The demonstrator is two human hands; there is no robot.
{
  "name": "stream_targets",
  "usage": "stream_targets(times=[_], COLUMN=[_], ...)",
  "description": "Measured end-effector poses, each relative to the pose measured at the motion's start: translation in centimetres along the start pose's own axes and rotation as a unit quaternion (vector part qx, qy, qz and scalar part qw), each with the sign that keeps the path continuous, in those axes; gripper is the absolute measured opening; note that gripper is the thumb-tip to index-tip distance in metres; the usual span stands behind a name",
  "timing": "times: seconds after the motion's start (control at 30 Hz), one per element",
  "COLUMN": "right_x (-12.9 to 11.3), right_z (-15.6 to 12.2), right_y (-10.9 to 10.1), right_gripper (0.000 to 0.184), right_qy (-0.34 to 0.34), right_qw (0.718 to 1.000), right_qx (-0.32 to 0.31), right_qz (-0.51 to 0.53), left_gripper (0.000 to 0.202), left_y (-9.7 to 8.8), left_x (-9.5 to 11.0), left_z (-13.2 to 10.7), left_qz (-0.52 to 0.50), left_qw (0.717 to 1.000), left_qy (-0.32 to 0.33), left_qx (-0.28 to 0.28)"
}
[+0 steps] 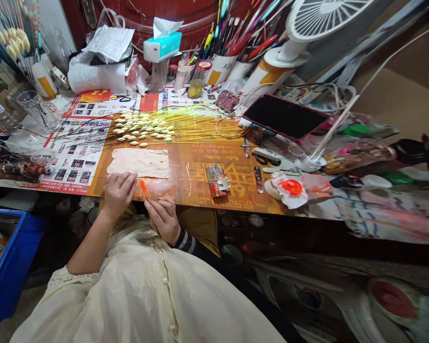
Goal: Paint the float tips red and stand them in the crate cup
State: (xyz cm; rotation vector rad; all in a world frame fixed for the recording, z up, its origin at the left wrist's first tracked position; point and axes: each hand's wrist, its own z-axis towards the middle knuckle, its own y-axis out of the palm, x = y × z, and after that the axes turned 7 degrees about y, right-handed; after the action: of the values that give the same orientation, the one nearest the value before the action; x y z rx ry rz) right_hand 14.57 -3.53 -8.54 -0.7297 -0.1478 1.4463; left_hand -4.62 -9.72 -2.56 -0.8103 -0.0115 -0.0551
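My left hand (pixel 118 192) rests at the front edge of the worktable (pixel 200 171), its fingers curled together near an orange-tipped stick. My right hand (pixel 163 217) sits just below the edge and pinches that small stick with the orange tip (pixel 143 187), which points up toward the table. Just beyond both hands lies a pale cloth (pixel 139 162) smeared with orange. Behind the cloth a row of cream oval beads on thin yellow wires (pixel 145 127) lies spread across the table.
A dish of orange paint on white paper (pixel 290 187) sits to the right, near a small printed box (pixel 217 180). A dark phone (pixel 284 116), brush pots (pixel 232 43), a tissue box (pixel 162 45), a white fan (pixel 318 24) and a glass (pixel 39 109) crowd the back. A blue bin (pixel 7 267) stands at lower left.
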Motion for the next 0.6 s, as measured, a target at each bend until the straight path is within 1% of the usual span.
stream_targets(times=[0.17, 0.33, 0.43, 0.6], right_x=[-0.10, -0.19, -0.20, -0.14], right_z=[-0.08, -0.06, -0.10, -0.20], right_y=[0.68, 0.82, 0.87, 0.92], right_gripper=[0.054, 0.056, 0.055, 0.053], right_qy=[0.011, 0.008, 0.010, 0.013], right_qw=[0.999, 1.000, 0.999, 0.999], right_qx=[-0.019, -0.006, -0.013, -0.022], right_qz=[-0.026, -0.029, -0.034, -0.044], left_gripper=[0.031, 0.031, 0.032, 0.032], left_y=[-0.02, 0.00, 0.05, 0.07], left_x=[0.05, 0.02, -0.03, -0.06], left_z=[-0.09, -0.08, -0.10, -0.18], left_qz=[0.001, 0.005, 0.005, -0.004], left_qw=[1.000, 1.000, 1.000, 1.000], left_qy=[-0.014, 0.001, 0.009, -0.004], left_qx=[-0.017, 0.000, 0.007, -0.005])
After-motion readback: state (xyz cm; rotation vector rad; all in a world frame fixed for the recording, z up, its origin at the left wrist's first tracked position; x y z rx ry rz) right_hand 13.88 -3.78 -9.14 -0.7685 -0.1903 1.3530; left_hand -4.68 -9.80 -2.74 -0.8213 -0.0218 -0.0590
